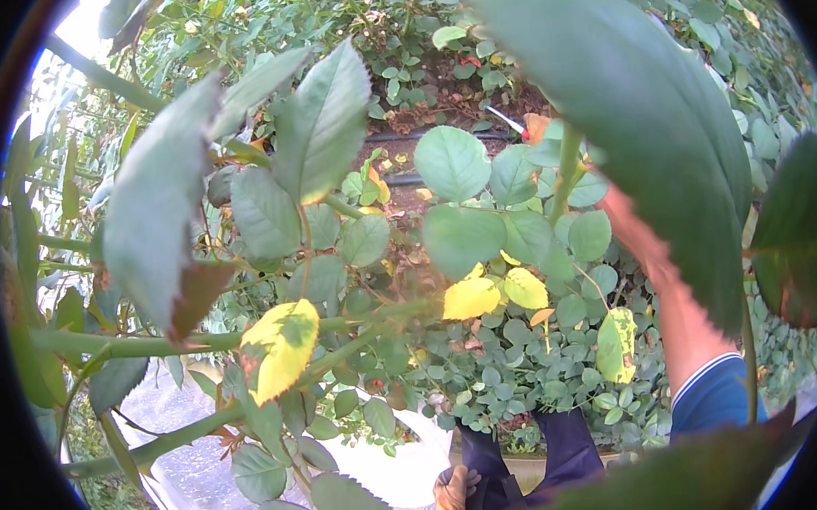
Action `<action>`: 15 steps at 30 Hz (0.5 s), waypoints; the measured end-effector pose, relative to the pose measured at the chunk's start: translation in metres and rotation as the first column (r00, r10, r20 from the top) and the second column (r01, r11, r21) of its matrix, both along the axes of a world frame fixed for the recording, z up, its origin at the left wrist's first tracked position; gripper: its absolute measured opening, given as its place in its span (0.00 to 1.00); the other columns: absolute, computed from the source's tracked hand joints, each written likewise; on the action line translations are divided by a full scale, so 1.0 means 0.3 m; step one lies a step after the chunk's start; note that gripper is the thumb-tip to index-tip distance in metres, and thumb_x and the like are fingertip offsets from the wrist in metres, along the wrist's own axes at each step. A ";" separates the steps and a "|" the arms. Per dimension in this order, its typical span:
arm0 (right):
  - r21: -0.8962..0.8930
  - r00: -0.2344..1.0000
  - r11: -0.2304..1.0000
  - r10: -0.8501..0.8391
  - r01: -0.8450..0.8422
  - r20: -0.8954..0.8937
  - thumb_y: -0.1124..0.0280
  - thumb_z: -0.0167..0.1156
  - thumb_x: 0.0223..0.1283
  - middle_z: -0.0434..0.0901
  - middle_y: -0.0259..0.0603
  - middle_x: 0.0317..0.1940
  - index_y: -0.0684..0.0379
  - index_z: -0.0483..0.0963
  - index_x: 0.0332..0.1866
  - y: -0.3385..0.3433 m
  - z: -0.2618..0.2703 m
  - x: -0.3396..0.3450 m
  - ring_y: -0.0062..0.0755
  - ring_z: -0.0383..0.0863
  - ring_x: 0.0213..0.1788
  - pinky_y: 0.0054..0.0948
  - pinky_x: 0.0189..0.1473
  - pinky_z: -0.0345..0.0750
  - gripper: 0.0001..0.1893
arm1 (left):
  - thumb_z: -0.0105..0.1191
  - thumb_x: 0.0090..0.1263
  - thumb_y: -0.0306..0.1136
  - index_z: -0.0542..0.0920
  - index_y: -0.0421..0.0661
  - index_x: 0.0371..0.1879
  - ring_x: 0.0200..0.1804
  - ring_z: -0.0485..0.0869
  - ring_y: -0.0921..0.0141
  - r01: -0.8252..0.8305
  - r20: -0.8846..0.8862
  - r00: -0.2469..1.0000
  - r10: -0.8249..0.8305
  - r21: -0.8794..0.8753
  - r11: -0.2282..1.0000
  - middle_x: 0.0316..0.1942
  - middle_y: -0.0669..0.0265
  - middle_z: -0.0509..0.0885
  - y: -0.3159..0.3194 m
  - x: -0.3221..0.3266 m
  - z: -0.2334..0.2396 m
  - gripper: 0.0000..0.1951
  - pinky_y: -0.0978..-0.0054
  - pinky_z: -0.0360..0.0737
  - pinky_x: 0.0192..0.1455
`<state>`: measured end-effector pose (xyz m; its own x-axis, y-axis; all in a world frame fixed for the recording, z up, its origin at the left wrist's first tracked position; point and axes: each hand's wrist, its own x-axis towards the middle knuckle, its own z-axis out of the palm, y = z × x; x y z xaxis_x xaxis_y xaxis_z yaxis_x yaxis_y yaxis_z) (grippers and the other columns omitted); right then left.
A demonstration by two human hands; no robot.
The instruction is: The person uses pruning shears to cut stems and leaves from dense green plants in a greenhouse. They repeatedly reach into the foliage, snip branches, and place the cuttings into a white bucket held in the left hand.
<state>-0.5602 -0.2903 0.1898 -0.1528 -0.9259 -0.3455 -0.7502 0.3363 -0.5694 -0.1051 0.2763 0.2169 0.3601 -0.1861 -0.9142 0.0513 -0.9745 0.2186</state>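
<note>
My left hand point(452, 494), in a tan work glove with greyish fingers, is low at the bottom edge beside my dark trousers point(567, 446). Its fingers are curled, and whether anything is in them is not visible. From the lower right my bare right forearm point(684, 311), below a blue sleeve point(712, 393), reaches forward into rose foliage. A large blurred leaf point(634, 108) and smaller rose leaves point(589, 237) hide most or all of my right hand. Near where the arm leads, a thin pale tool-like piece with a red end point(510, 122) shows beside an orange-brown patch, which may be glove or leaf.
Thick green rose stems point(200, 343) cross close before me at left. Yellowed leaves point(286, 346) hang from them. Black irrigation tubes point(405, 180) run over brown soil. Dense low foliage point(522, 359) surrounds my legs. White sheeting point(390, 468) lies at lower left.
</note>
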 end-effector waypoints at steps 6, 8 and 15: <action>-0.002 0.998 1.000 -0.027 0.027 0.061 0.50 0.73 0.71 0.90 0.42 0.41 0.61 0.83 0.55 0.040 0.040 -0.023 0.31 0.86 0.36 0.36 0.38 0.82 0.24 | 0.65 0.82 0.51 0.88 0.37 0.63 0.48 0.99 0.61 0.048 0.034 0.998 -0.049 0.032 0.998 0.52 0.52 0.97 -0.053 -0.008 0.017 0.27 0.67 0.91 0.48; -0.002 0.993 0.999 -0.047 0.047 0.105 0.50 0.73 0.71 0.90 0.42 0.41 0.61 0.83 0.55 0.087 0.076 -0.031 0.31 0.86 0.36 0.36 0.38 0.82 0.24 | 0.64 0.82 0.51 0.88 0.37 0.63 0.48 0.99 0.61 0.121 0.035 0.992 -0.119 -0.050 0.991 0.52 0.52 0.97 -0.068 0.006 0.017 0.26 0.66 0.91 0.49; 0.030 0.877 0.969 -0.236 0.246 0.418 0.49 0.73 0.71 0.90 0.42 0.41 0.61 0.84 0.56 0.473 0.279 -0.071 0.30 0.85 0.36 0.35 0.37 0.81 0.24 | 0.70 0.83 0.50 0.89 0.37 0.58 0.47 0.99 0.61 0.098 -0.047 0.993 -0.105 -0.122 0.988 0.48 0.51 0.98 -0.162 0.014 0.006 0.24 0.69 0.95 0.45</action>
